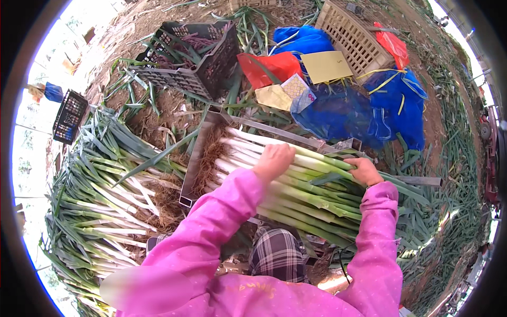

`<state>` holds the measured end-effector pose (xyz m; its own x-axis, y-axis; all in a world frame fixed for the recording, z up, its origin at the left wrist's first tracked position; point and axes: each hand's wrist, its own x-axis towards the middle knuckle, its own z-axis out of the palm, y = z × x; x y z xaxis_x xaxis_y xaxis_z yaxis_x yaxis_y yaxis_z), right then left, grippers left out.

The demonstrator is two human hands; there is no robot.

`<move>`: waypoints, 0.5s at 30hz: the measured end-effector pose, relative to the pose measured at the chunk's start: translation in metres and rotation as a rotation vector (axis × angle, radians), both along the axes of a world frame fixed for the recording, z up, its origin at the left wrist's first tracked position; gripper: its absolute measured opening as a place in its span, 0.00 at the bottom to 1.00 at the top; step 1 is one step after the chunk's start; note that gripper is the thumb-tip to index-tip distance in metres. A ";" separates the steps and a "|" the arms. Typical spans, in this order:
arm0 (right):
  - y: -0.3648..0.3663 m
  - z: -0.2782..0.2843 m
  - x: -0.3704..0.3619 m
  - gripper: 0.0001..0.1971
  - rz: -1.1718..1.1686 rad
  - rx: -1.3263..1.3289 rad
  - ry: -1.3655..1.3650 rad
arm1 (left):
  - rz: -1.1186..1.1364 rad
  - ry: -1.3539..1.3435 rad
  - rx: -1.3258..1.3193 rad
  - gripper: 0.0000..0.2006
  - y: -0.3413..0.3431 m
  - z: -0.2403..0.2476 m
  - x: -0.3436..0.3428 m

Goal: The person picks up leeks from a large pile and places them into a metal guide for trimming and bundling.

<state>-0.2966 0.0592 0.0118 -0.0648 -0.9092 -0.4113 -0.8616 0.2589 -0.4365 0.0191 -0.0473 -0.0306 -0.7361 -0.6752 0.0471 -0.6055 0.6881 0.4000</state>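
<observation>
A thick row of leeks (pixel 311 199) lies across a metal frame (pixel 192 178) in front of me, with white stems and brown roots (pixel 212 152) at the left and green leaves at the right. My left hand (pixel 274 161) is closed over the white-to-pale-green part of a leek at the far side of the row. Farther right, my right hand (pixel 365 171) has its fingers curled on the green upper part of the leeks, also at the far edge. Parts of both hands' grips are hidden by the knuckles.
A big heap of leeks (pixel 105 201) covers the left. Beyond the frame stand a black crate (pixel 206 76) and a beige crate (pixel 354 39). Blue mesh bags (pixel 338 119), a red bag (pixel 269 68) and a yellow card (pixel 326 67) lie there. Loose leaves (pixel 451 211) cover the right.
</observation>
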 end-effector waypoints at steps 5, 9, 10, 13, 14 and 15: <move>0.001 0.005 0.019 0.27 -0.064 0.093 0.125 | 0.085 -0.069 -0.025 0.07 -0.005 -0.028 0.008; 0.032 -0.002 0.054 0.37 0.022 -0.034 0.390 | 0.031 0.017 -0.066 0.09 -0.002 -0.031 0.016; 0.034 -0.005 0.051 0.37 0.025 -0.035 0.393 | 0.034 0.020 -0.066 0.09 -0.007 -0.032 0.022; 0.026 -0.012 0.051 0.33 0.030 -0.078 0.371 | 0.241 -0.152 -0.037 0.09 -0.037 -0.029 0.073; 0.020 -0.008 0.056 0.34 0.043 -0.071 0.345 | 0.369 -0.254 0.001 0.09 -0.052 -0.025 0.096; 0.015 -0.007 0.062 0.33 0.082 -0.116 0.356 | 0.486 -0.176 -0.008 0.06 -0.063 -0.027 0.123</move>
